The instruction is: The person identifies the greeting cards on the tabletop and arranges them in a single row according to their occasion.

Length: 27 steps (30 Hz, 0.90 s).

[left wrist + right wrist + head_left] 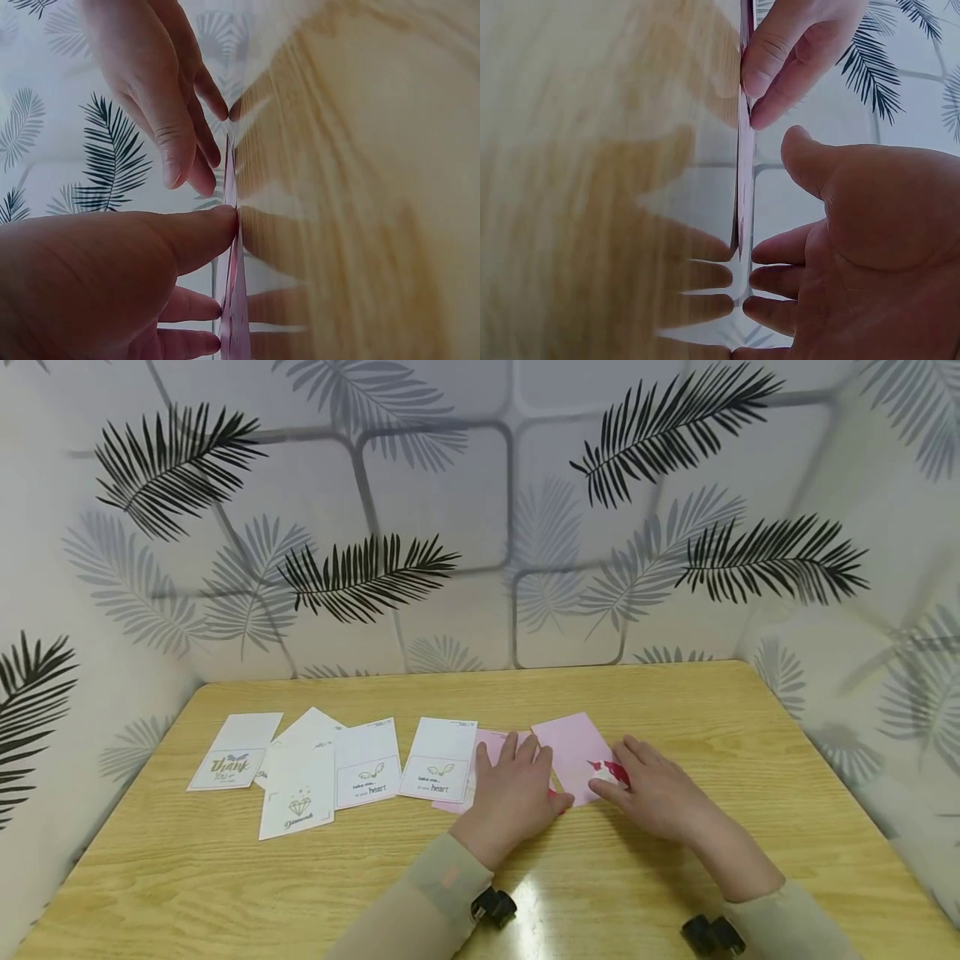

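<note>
Two pink cards lie on the table right of centre in the head view. My left hand [510, 797] rests with spread fingers on the left pink card [492, 740], covering most of it. Its thumb reaches the lower edge of the right pink card [570, 743], which carries a red and white print at its lower right. In the left wrist view, the thumb and fingertips press along the thin pink edge. My right hand [663, 789], fingers extended, hovers over the right card's printed corner, and the right wrist view shows its fingertips close to the tabletop.
To the left lie several white cards: a "Thank you" card [243, 731], a diamond card [303, 772] over another white card [311, 724], and two winged "heart" cards [367, 745] [442, 739]. A leaf-patterned backdrop [480, 610] stands behind the wooden table [600, 893].
</note>
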{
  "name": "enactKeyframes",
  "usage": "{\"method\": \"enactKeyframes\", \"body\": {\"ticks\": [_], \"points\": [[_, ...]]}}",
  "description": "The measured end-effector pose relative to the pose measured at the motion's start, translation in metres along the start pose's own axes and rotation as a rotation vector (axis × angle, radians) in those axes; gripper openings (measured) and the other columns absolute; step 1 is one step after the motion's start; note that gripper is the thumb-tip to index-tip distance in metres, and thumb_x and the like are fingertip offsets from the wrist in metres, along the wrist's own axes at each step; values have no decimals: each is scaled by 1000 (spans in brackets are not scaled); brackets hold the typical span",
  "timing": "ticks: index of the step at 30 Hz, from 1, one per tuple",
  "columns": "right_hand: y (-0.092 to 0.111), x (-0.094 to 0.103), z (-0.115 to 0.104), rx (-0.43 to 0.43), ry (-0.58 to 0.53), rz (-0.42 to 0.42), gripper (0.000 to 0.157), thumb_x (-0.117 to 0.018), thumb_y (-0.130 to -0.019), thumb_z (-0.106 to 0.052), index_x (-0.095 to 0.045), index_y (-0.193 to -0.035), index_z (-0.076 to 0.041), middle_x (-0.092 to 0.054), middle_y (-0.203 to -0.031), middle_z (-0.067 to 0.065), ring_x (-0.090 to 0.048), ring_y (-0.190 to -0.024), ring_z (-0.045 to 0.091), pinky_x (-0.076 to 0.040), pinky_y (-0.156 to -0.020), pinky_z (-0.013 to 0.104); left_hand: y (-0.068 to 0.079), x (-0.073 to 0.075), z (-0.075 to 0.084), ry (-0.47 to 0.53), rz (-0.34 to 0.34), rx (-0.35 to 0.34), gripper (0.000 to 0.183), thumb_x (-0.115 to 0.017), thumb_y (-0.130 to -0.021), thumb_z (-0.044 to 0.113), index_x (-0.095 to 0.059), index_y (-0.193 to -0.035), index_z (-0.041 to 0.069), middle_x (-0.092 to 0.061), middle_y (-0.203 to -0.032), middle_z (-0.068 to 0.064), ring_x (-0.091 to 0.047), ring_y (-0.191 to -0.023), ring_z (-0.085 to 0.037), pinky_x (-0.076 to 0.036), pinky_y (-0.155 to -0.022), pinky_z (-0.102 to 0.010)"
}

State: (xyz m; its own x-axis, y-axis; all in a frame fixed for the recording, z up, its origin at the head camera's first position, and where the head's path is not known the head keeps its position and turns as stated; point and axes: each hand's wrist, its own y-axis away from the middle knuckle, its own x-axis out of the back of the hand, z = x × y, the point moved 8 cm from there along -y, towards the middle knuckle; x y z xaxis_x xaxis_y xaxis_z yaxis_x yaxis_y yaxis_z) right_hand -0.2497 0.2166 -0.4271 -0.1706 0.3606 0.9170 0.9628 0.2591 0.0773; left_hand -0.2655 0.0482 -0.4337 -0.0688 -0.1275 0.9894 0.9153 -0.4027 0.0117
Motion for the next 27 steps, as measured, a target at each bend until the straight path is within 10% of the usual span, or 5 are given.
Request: {"method": "enactKeyframes", "body": {"ticks": [22, 27], "points": [[-8, 1, 4, 23, -24, -15, 70, -67, -109, -43, -57, -147, 15, -47, -156, 43, -44, -146, 62, -37, -118, 72, 0, 0, 0, 15, -20, 6, 72, -70, -104, 60, -60, -158, 14, -48, -170, -9, -36, -161, -35, -26, -123, -72], [-12, 4, 5, 50, -78, 7, 45, -69, -108, -38, -71, -119, 6, -63, -133, 35, -62, -122, 54, -51, -103, 64, 1, -1, 0, 6, -23, 3, 73, -70, -104, 61, -59, -159, 14, -48, -170, -8, -36, -161, -35, -27, -123, -72]]}}
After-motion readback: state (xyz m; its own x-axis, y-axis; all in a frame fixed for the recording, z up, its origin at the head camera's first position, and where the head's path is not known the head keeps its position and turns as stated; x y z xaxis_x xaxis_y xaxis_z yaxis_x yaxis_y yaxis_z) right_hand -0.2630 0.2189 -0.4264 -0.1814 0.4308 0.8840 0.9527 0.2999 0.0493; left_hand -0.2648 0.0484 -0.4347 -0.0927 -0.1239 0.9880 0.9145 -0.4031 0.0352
